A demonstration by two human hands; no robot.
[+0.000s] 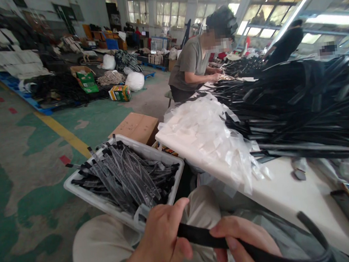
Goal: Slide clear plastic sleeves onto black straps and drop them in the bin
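Note:
A flat black strap (198,235) stretches between my two hands above my lap. My left hand (159,240) is closed around its left end, with the thumb raised. Fingers of my right hand (248,238) pinch the strap further along. Past that hand, the strap's free part curls up at the right. Just beyond my left hand stands a white plastic crate (178,179), filled with bundled black straps in clear plastic sleeves (129,173).
A white table (283,182) on my right bears clear plastic sleeves (204,124) and a heap of black straps (307,107). A cardboard box (137,128) sits behind the crate. A co-worker (186,60) leans over the table's far side; another person (289,41) is farther right.

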